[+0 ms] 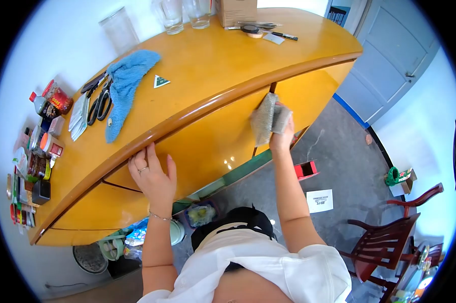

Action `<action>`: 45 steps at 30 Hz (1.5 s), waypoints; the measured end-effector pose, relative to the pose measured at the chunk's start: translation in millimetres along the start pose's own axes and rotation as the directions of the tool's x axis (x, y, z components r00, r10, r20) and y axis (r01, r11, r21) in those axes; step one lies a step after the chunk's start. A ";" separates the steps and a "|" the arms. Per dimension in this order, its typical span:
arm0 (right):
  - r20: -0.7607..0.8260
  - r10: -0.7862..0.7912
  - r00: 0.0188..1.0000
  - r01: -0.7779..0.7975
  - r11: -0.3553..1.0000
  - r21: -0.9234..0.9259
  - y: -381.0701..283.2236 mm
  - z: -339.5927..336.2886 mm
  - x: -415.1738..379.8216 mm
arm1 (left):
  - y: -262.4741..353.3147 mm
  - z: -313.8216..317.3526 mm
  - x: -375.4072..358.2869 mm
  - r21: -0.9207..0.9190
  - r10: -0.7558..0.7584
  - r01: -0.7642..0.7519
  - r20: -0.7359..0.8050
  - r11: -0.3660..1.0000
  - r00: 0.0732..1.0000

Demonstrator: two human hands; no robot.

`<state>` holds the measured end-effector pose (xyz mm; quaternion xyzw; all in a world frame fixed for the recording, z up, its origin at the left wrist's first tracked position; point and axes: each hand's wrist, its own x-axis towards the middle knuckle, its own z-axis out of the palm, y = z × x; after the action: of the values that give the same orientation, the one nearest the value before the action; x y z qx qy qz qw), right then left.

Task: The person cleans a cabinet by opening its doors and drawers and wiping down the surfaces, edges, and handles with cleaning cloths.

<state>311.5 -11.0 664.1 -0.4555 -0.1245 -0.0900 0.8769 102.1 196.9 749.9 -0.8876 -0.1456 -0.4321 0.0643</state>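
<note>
My right hand is wrapped round a grey ribbed cloth, which hangs against the yellow front of the cabinet near a dark vertical gap. At the cabinet's rounded brown edge, my left hand has its fingertips on or just under the rim, fingers apart, nothing held. On the top behind it lie a blue towel, black-handled scissors and a small green and white triangular packet.
Jars and bottles crowd the top's left end. Glasses and a cardboard box stand along the back. A red box and a white sheet lie on the floor, with a wooden chair at lower right.
</note>
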 end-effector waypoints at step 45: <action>0.677 -0.201 0.708 0.675 0.476 -0.564 -143.3 -79.5 64.9 | 24.7 -7.6 4.1 0.032 0.000 -0.001 0.023 0.999 1.000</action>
<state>345.2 -160.7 750.8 -0.7442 -0.4229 -0.2394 0.4582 106.6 172.5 758.1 -0.8916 -0.1528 -0.4193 0.0769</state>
